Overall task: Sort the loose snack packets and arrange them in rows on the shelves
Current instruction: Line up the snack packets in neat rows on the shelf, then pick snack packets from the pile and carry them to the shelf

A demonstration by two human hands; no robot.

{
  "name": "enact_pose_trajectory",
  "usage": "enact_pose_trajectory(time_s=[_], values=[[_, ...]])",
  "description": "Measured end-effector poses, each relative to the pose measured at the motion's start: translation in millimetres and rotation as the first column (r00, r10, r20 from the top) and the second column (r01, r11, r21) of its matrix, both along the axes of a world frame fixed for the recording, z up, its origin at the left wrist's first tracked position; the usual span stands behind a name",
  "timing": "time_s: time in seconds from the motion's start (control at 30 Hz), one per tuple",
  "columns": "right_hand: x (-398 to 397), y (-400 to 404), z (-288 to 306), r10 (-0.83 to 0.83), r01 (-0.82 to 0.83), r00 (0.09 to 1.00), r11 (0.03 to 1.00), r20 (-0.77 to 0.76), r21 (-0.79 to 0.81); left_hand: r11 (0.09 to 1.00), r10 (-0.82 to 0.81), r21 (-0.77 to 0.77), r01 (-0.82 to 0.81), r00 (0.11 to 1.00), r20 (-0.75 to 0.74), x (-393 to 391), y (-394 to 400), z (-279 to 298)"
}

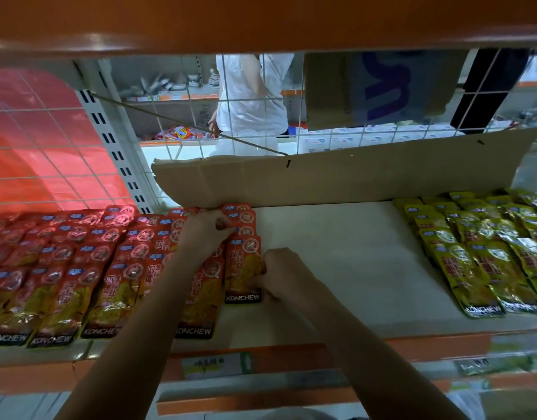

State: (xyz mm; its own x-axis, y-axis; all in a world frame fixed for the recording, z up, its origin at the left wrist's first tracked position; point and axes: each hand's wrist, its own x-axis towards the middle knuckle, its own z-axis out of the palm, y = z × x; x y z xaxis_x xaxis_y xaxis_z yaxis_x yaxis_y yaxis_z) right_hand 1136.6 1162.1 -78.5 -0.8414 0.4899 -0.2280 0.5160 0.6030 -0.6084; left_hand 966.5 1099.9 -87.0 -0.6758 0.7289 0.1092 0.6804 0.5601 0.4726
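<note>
Red KONCHEW snack packets (pixel 64 268) lie in overlapping rows across the left half of the white shelf (pixel 336 268). A newer row of red packets (pixel 243 265) runs back from the shelf's middle. My left hand (pixel 205 228) grips the far packets of that row near the cardboard. My right hand (pixel 279 272) pinches the right edge of the front packet of the same row. Yellow-green KONCHEW packets (pixel 485 256) lie in rows on the shelf's right side.
A cardboard sheet (pixel 336 177) stands along the back of the shelf against a wire grid (pixel 249 101). Behind the grid stands a person in white. An orange shelf (pixel 261 22) hangs close overhead. Price labels (pixel 215 363) sit on the front rail.
</note>
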Motion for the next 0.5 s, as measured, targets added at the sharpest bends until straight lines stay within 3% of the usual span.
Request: enact_pose_trajectory(time_s=[0.23,0.37,0.5], values=[[0.4,15.8,6.8,0.074,-0.086,0.995,0.978,0.069,0.191,0.999,0.016,-0.035,-0.022,0.99,-0.138,6.5,-4.6,3.0],[-6.5,31.9,20.9,0.131,-0.123,0.991,0.939,-0.003,0.322,0.999,0.02,-0.041,-0.029,0.979,-0.204,3.6,-17.0,7.2],[-35.3,30.2,28.4,0.232,-0.186,0.972,0.869,-0.045,0.458,0.978,0.071,-0.172,-0.121,0.961,-0.268,-6.0,-41.2,11.3]])
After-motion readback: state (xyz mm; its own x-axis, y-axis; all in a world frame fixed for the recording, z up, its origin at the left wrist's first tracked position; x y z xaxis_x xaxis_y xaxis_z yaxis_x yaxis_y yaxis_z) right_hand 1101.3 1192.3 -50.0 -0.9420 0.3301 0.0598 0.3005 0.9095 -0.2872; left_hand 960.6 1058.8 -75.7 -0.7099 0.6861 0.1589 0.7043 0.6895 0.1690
